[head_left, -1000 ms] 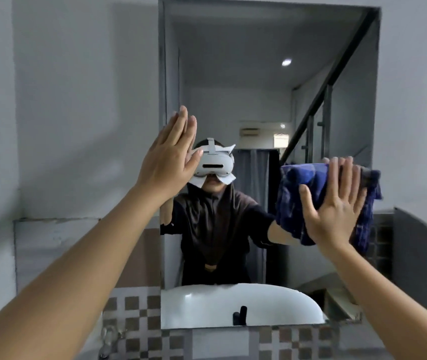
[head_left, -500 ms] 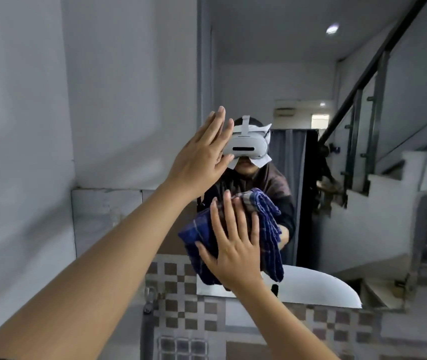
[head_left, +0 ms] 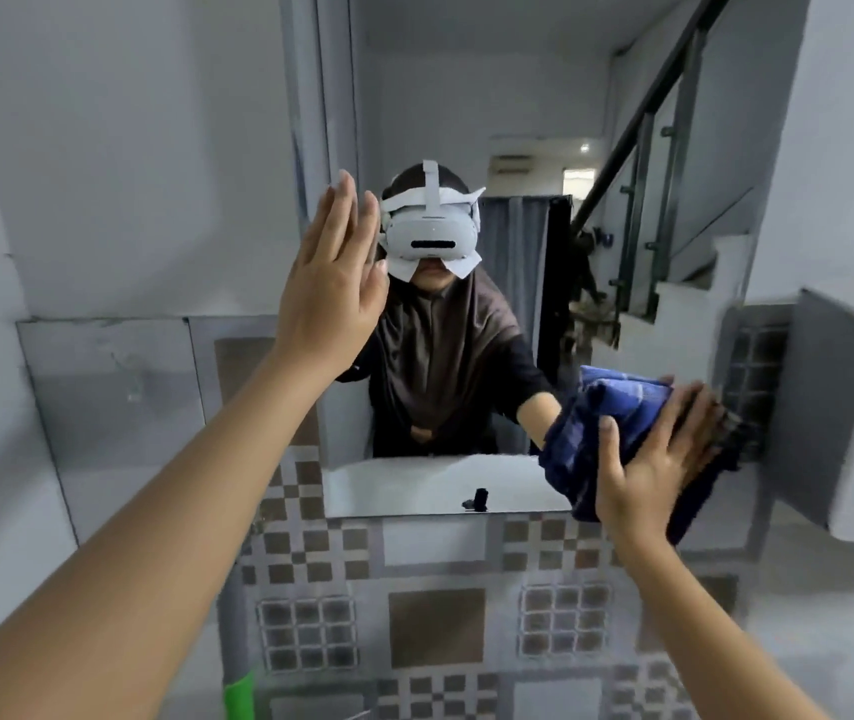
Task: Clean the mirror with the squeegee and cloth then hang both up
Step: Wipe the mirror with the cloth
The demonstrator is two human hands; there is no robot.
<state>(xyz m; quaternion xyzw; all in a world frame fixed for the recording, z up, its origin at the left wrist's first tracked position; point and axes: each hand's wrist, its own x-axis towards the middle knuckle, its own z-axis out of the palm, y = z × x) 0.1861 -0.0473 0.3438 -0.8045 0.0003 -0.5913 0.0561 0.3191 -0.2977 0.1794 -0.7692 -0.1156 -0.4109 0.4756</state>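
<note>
Wiping stage. My right hand (head_left: 648, 459), fingers spread flat, presses the blue cloth (head_left: 601, 433) against the mirror (head_left: 466, 122); half a second ago the cloth lay just below my left hand (head_left: 331, 298), now well to its right at the lower right corner. Left hand open, flat on the glass. I judge the lower strip nearly covered; squeegee not visible.

Glossy smooth glass mirror (head_left: 466, 122), soft blue checked cloth (head_left: 606, 433) under right fingers (head_left: 684, 418), glazed patterned tiles (head_left: 435, 615) below
</note>
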